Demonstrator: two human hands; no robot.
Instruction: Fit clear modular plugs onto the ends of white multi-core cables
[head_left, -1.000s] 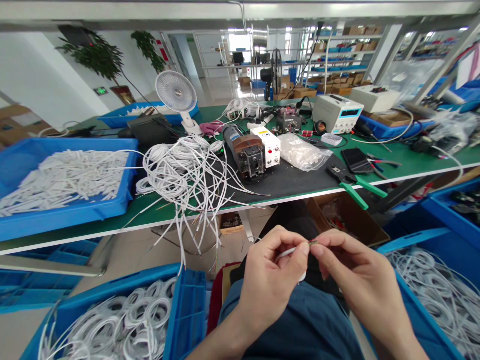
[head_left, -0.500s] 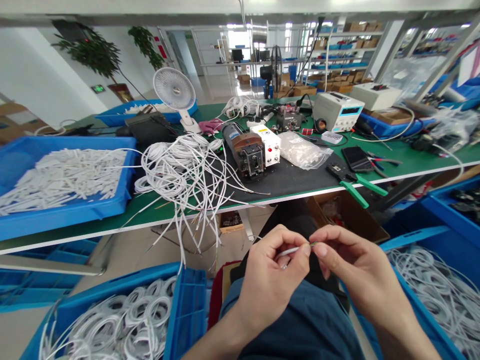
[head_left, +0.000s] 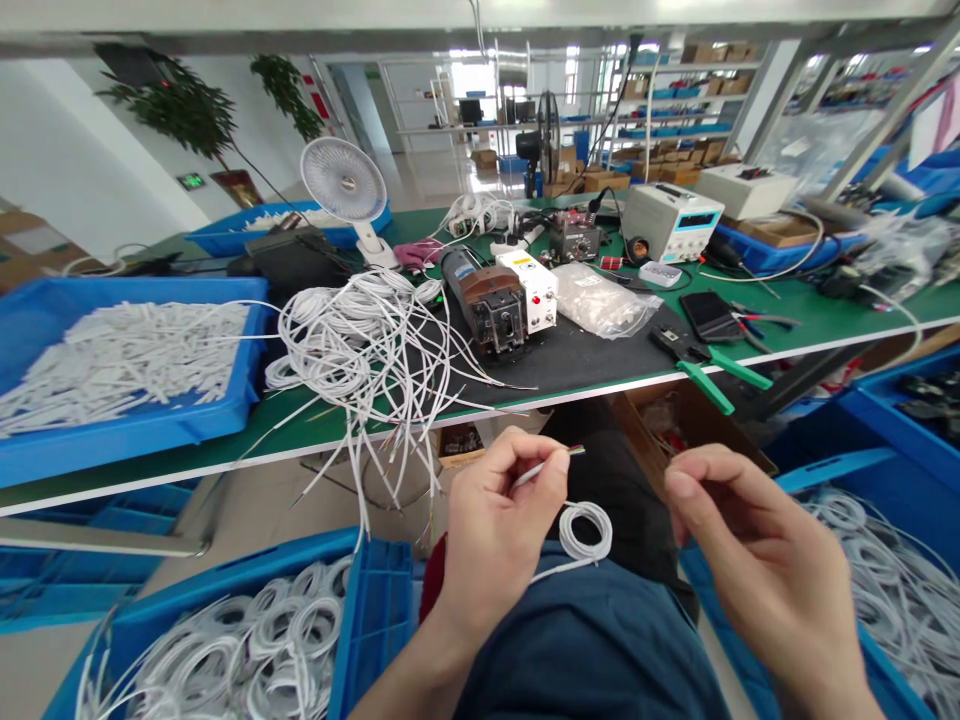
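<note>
- The thin white cable (head_left: pixel 536 468) is pinched near its stripped end between thumb and forefinger of the left hand (head_left: pixel 499 530); the fingers are closed together on it, and the short coloured wire tips (head_left: pixel 576 450) stick out past the fingertips, up and to the right.
- The cable's small coil (head_left: pixel 586 530) hangs loose just right of the left hand, over the lap; it is held by nothing but the pinch, so a slackened grip could let it slide off toward the floor.
- The right hand (head_left: pixel 750 545) is held apart from the cable, well right of the coil; its fingers are curled, thumb and forefinger close, and nothing visible is held.
- The bared tips are fine; they could be bent or frayed if brushed against clothing or gripped too hard.
- The blue bin (head_left: pixel 360 610) of coiled cables lies below and left of the left hand; the green bench edge (head_left: pixel 600 385) lies beyond it, with loose white cable ends (head_left: pixel 375 350) hanging over; the held cable could be snagged there if lifted carelessly.
</note>
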